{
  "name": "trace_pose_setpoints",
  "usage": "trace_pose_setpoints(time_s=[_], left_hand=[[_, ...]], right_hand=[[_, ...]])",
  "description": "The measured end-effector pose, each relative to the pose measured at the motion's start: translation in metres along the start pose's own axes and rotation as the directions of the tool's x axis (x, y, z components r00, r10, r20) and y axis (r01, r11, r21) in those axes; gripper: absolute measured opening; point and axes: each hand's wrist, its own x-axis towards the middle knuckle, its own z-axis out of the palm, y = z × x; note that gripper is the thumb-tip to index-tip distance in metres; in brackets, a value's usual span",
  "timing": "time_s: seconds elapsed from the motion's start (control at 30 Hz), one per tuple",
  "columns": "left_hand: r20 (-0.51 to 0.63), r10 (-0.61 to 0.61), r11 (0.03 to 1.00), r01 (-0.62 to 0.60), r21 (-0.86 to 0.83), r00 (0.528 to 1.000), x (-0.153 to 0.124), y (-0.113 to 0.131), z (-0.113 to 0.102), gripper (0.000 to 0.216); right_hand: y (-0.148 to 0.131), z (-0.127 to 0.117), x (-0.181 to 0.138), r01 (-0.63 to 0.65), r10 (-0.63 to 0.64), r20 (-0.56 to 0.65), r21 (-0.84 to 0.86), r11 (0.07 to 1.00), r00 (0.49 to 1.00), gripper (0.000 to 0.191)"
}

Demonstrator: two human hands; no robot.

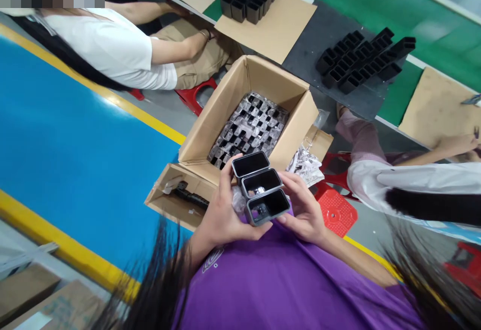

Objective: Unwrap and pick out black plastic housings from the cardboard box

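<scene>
Purple shirt (293, 280), both hands on three black housings (261, 187), open carton (255, 119) behind.

Three black rectangular open-topped plastic housings (261, 187) sit side by side in a tight diagonal row, mouths facing the camera, just below the frame's centre.

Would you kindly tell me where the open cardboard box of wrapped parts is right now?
In the head view the cardboard box sits at centre on the floor, just beyond the three black housings held between the left hand and right hand.
</scene>
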Motion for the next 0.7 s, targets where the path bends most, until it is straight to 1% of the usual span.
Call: trace_pose_setpoints(time_s=[0.2,0.5,0.7], left_hand=[[0.027,0.023,0.998,-0.022,-0.050,0.999,0.000,-0.003,-0.001,0.120],[0.034,0.050,0.999,-0.050,-0.022,0.998,0.000,-0.007,-0.004,0.126],[0.034,0.057,0.998,-0.056,-0.028,0.998,0.000,-0.011,-0.003,0.131]], right_hand=[[0.001,-0.001,-0.001,-0.009,0.009,0.003,0.008,1.000,1.000,0.065],[0.001,-0.003,0.001,0.013,-0.012,0.004,-0.041,0.999,1.000,0.065],[-0.001,-0.003,0.003,0.044,-0.044,0.010,-0.031,0.999,0.999,0.066]])
